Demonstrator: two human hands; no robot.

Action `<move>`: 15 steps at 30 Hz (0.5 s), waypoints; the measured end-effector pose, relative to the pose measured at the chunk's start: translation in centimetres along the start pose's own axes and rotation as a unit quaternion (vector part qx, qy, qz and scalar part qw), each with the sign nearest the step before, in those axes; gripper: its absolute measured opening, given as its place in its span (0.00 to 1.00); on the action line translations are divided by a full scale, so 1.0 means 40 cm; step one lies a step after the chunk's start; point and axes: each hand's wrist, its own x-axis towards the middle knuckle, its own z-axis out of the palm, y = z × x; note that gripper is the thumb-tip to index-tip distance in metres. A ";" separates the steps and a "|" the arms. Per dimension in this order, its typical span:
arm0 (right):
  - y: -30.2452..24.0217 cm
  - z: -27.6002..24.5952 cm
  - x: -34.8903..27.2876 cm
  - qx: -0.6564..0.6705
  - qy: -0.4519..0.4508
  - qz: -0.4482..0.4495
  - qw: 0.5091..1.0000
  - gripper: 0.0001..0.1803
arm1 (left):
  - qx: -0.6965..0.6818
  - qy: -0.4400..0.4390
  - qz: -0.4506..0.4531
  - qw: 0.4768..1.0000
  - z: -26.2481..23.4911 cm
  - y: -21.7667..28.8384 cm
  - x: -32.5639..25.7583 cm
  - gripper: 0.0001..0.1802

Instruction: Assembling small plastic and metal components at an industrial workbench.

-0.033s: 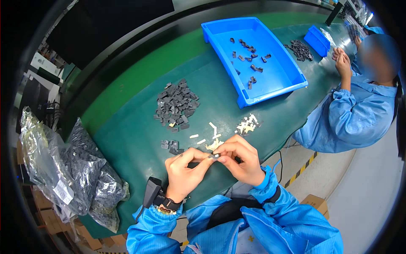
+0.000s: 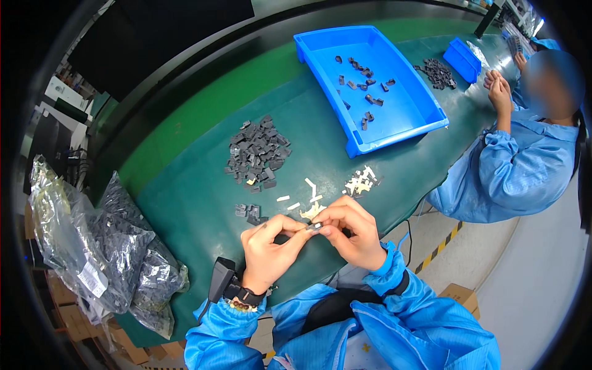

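Between my two hands is a small dark grey plastic part (image 2: 314, 227) with a light spot on it. My left hand (image 2: 269, 251) pinches its left end between thumb and fingers. The thumb and fingertips of my right hand (image 2: 354, 234) close on its other end, partly covering it. Just beyond my fingertips lie cream-coloured strips and scraps (image 2: 312, 211). A few grey plastic parts (image 2: 249, 212) rest beside my left hand's knuckles. Farther off is a large heap of similar grey parts (image 2: 258, 151).
A big blue tray (image 2: 401, 131) holding several dark parts stands at the far right, past a pile of pale strips (image 2: 361, 181). Clear plastic bags of grey parts (image 2: 117, 246) lie at left. A co-worker in blue (image 2: 524, 160) sits right, near a small blue bin (image 2: 462, 60).
The small part has tilted slightly between my fingertips, its right end a little higher. Both hands otherwise keep their places.
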 end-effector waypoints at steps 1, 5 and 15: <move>0.002 -0.002 -0.002 -0.001 0.001 -0.001 1.000 0.08 | 0.016 -0.006 0.015 1.000 0.000 0.001 0.009 0.07; 0.018 -0.033 0.009 -0.004 0.134 0.043 0.990 0.06 | 0.086 0.006 0.018 0.996 -0.004 -0.018 0.037 0.07; 0.018 -0.261 0.232 -0.403 0.269 -0.107 0.868 0.15 | 0.144 -0.002 0.149 0.978 0.017 -0.042 0.041 0.07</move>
